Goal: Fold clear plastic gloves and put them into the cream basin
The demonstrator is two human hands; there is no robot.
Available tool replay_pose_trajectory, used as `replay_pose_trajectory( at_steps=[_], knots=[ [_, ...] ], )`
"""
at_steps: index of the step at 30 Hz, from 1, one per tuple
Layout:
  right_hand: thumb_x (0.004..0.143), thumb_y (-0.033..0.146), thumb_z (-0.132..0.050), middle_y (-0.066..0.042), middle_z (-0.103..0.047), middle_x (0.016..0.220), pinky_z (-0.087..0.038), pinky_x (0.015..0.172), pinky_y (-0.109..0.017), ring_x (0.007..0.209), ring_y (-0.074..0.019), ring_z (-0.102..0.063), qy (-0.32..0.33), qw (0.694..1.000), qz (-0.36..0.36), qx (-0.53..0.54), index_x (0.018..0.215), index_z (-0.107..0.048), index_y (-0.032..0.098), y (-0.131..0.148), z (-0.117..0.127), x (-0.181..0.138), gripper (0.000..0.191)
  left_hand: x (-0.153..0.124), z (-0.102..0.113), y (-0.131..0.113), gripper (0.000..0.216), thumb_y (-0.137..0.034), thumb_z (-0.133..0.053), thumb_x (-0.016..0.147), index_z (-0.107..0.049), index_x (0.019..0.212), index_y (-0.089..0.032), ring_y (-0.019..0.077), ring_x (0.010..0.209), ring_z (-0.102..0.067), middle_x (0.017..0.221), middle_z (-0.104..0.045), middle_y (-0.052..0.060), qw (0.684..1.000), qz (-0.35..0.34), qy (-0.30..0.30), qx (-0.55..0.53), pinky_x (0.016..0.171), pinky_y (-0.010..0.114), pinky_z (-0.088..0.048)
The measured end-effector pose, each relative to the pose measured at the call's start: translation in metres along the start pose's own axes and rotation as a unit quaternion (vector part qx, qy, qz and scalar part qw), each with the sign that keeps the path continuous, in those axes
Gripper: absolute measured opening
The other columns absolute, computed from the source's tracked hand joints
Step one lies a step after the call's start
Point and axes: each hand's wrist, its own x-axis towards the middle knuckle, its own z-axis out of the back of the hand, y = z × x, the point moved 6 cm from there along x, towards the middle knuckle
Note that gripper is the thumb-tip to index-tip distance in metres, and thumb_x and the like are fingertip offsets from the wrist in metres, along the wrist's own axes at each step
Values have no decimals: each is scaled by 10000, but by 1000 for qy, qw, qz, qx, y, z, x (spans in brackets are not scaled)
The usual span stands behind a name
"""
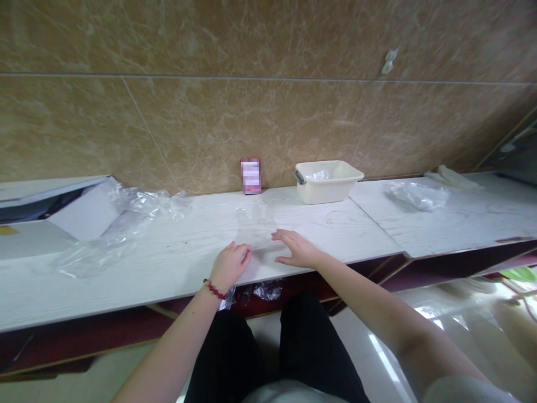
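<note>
My left hand [230, 264], with a red bead bracelet [215, 289] at its wrist, rests at the front of the white wood-grain counter [201, 224]. Its fingers are loosely bent and a little apart, and I see nothing held in them. Just right of it, my right hand [296, 249] is open, thumb spread from the fingers, over the counter. Beyond both hands, a faint see-through patch [255, 221] shows on the surface; whether it is clear film or a reflection, I cannot tell.
A phone-like red-edged card [250, 176] leans on the wall. Right of it stands a cream plastic tub [325, 193] with clear plastic inside. Crumpled clear plastic [419, 195] lies farther right. An open white box [88, 210] and plastic wrapping [155, 204] are on the left.
</note>
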Motion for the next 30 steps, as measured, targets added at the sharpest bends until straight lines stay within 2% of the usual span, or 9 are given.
replay_pose_trajectory(
  at_steps=[2, 4, 7, 10, 14, 19, 25, 27, 30],
  knots=[
    [701, 368, -543, -87, -433, 1218, -284, 938, -349, 1185, -184, -294, 31, 999, 7, 9, 1181, -379, 188, 2, -4, -2, 538, -5, 5, -8, 253, -250, -330, 803, -573, 869, -229, 144, 779, -585, 871, -647, 8, 1000, -7, -1, 25, 936, 312, -319],
    [740, 316, -507, -72, -439, 1219, -290, 943, -330, 1185, -163, -303, 55, 998, 5, 22, 1188, -387, 204, 2, -10, -4, 477, -11, 8, -18, 255, -253, -329, 806, -577, 863, -232, 147, 765, -587, 836, -651, 11, 999, -22, 6, 34, 914, 319, -342],
    [779, 219, -444, -47, -530, 1123, -309, 936, -283, 1128, -127, -387, 78, 995, 9, 55, 1088, -492, 203, 3, -18, -7, 313, -23, 10, -30, 257, -246, -331, 812, -578, 878, -232, 136, 785, -586, 861, -650, 7, 998, -64, 19, 7, 924, 336, -335],
    [787, 161, -407, -15, -610, 971, -294, 951, -275, 1030, -107, -484, 78, 992, 8, 98, 944, -563, 201, 4, -20, -11, 225, -37, 10, -34, 252, -245, -353, 810, -562, 949, -232, 126, 914, -553, 974, -624, 5, 991, -128, 7, -38, 976, 354, -274],
    [774, 164, -431, -3, -624, 923, -298, 951, -286, 941, -106, -545, 71, 984, 1, 162, 918, -556, 204, 9, -18, -19, 194, -53, 5, -28, 269, -228, -395, 798, -521, 1036, -233, 133, 1094, -434, 1126, -542, 5, 970, -234, -14, -65, 1003, 389, -225],
    [751, 153, -448, -2, -617, 935, -307, 945, -292, 928, -107, -551, 90, 978, 16, 187, 934, -531, 217, 18, -19, -28, 212, -51, -9, -6, 417, -209, -400, 799, -359, 1213, -173, 140, 1122, -403, 1187, -489, 58, 975, -213, -22, -54, 979, 381, -285],
    [688, 218, -546, -48, -536, 1107, -199, 995, -382, 1162, -168, -343, 52, 994, 31, 94, 961, -510, 195, 15, -3, -32, 276, -45, -9, -6, 311, -191, -359, 823, -476, 1110, -212, 100, 1009, -504, 1088, -569, 1, 970, -230, 13, -77, 986, 335, -293],
    [689, 222, -547, -48, -508, 1146, -201, 991, -390, 1184, -178, -307, 52, 996, 21, 71, 901, -534, 198, 8, 0, -33, 214, -46, -4, -9, 292, -197, -367, 821, -501, 1080, -208, 98, 982, -522, 1059, -587, -4, 969, -230, 7, -89, 975, 318, -314],
    [713, 201, -513, -41, -491, 1166, -247, 974, -356, 1164, -165, -339, 76, 994, 22, 71, 821, -559, 203, 3, -2, -35, 117, -48, 0, -12, 283, -215, -372, 820, -519, 1061, -197, 111, 988, -520, 1050, -591, 5, 969, -224, 8, -101, 945, 302, -355]
  ],
)
